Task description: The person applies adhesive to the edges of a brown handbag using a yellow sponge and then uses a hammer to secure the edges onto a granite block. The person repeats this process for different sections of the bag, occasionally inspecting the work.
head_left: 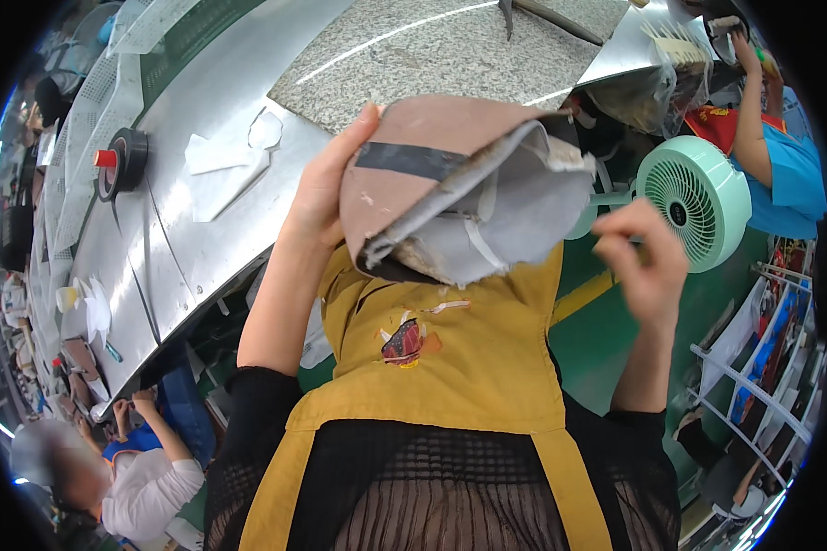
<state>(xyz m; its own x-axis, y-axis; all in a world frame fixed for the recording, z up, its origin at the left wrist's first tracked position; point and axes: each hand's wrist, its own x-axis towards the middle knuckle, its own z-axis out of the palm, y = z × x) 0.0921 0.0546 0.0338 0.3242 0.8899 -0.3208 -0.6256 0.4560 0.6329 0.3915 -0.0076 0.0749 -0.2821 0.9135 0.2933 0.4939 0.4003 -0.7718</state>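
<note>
My left hand (pixel 326 188) grips the left side of an unfinished brown leather-like bag body (pixel 469 124), its fingers partly hidden behind it. The piece is tilted, so its open side faces me and shows a grey lining (pixel 533 216) with frayed, rough edges. A black strip (pixel 409 163) runs across the brown outside, and a narrow white strip lies inside on the lining. Off to the right of the piece, and apart from it, my right hand (pixel 651 257) is raised with its fingers curled into a pinch. Whatever is between those fingertips is too small to make out.
Beyond the bag lies a speckled stone slab (pixel 386 69) with a hammer (pixel 560 20) on it. White pieces (pixel 225 170) and a black roll (pixel 127 163) rest on the metal table (pixel 188 253). A mint-green fan (pixel 726 197) stands at right. Co-workers (pixel 152 487) are at lower left and upper right.
</note>
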